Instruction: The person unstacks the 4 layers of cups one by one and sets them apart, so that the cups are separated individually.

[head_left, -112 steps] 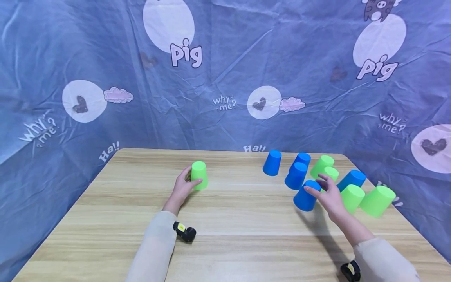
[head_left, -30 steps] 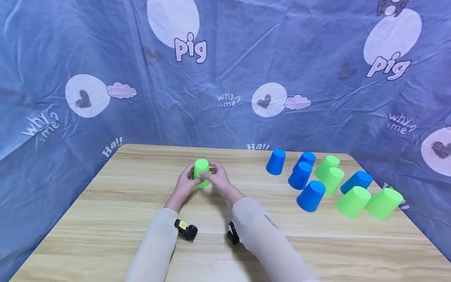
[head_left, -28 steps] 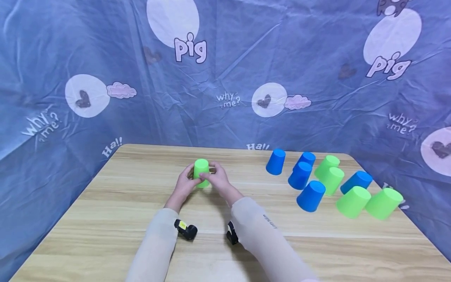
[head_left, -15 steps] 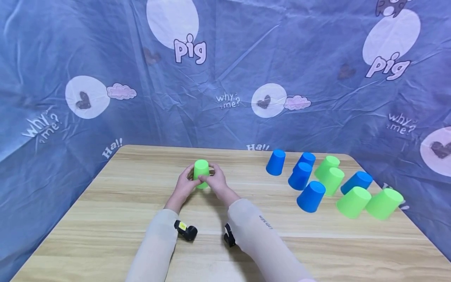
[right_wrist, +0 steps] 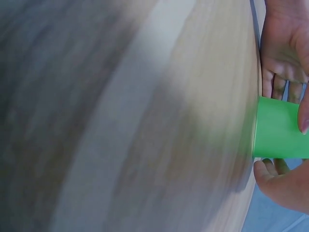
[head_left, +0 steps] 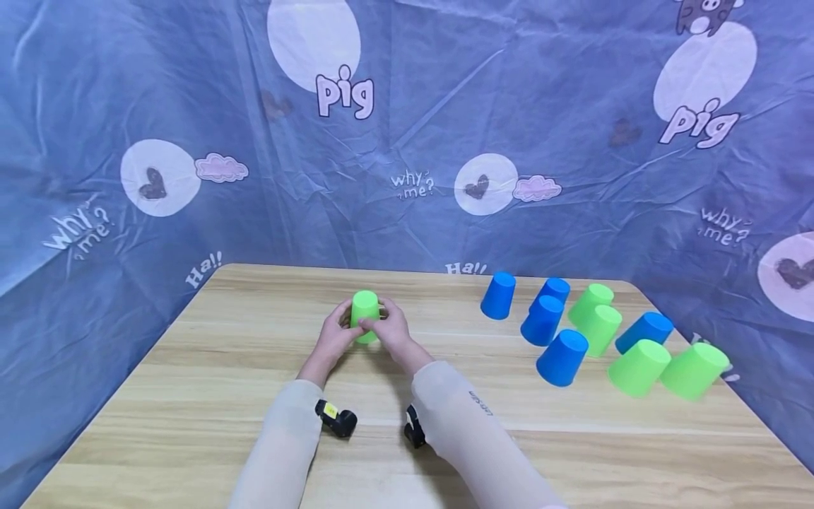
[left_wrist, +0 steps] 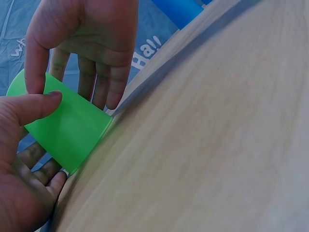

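A green plastic cup [head_left: 365, 305] stands upside down on the wooden table, left of the middle, between both hands. My left hand [head_left: 332, 334] grips it from the left, the thumb across its near side and the fingers behind. From the right, my right hand [head_left: 396, 331] holds the same cup, its thumb close to the left thumb. In the left wrist view, the cup [left_wrist: 70, 130] has its rim at the table, the left hand [left_wrist: 21, 193] below it and the right hand [left_wrist: 84, 29] above. The right wrist view cuts off the cup's [right_wrist: 277, 128] top.
Several upturned blue cups [head_left: 562, 358] and green cups [head_left: 639, 367] stand at the right of the wooden table [head_left: 210, 396], some partly overlapping in view. A blue printed cloth [head_left: 407, 233] hangs behind the table and along its sides.
Since 3.7 seconds ago, my right hand has moved left from the nearest blue cup to the green cup. During the last second its thumb shifted slightly; the left hand stays at the cup.
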### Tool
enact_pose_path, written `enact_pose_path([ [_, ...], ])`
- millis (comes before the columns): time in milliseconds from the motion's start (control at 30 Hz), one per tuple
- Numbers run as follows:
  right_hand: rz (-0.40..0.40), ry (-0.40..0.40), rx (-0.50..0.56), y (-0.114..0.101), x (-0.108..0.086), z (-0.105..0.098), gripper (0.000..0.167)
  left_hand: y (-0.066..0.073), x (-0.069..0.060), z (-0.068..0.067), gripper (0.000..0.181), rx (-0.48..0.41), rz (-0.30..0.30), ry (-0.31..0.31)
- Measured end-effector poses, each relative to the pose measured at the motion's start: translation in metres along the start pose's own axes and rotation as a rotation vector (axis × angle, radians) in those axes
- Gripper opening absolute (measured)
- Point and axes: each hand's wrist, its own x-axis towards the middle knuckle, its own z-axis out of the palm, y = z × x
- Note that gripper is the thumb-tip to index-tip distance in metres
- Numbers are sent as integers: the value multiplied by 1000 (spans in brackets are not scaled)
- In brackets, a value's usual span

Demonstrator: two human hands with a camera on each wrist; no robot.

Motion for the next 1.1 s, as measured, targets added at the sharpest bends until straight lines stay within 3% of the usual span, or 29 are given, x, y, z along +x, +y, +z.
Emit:
enact_pose_path([
  [233,-24,17,40,1,-2,-4,54,-3,1,1,66,-10,25,-6],
  [467,-40,51,111,-6,-4,-18,55,0,-1,1,67,-19,9,-23],
  [1100,-49,156,72,-18,-12,-106,56,5,-3,1,63,-11,-3,-46],
])
